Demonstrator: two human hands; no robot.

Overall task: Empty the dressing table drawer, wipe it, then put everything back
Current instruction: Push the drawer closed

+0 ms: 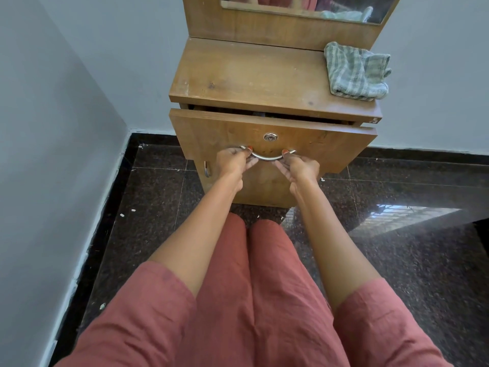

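On one drawer handle (267,158), two hands (232,161) (300,166)

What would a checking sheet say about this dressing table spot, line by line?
Surface: brown wooden dressing table top, scuffed, with a cloth at its right back corner.
Job's things: wooden drawer pulled slightly open, inside too dark to tell; curved silver metal handle on its front, below a round silver lock; green-and-white striped cloth lies crumpled.
Clutter: small white bits scattered on the floor.
Grippers: left hand and right hand each grip one end of the handle.
Cables: nothing seen.
Surroundings: wood-framed mirror above the top; pale grey wall on the left and behind; dark speckled stone floor.
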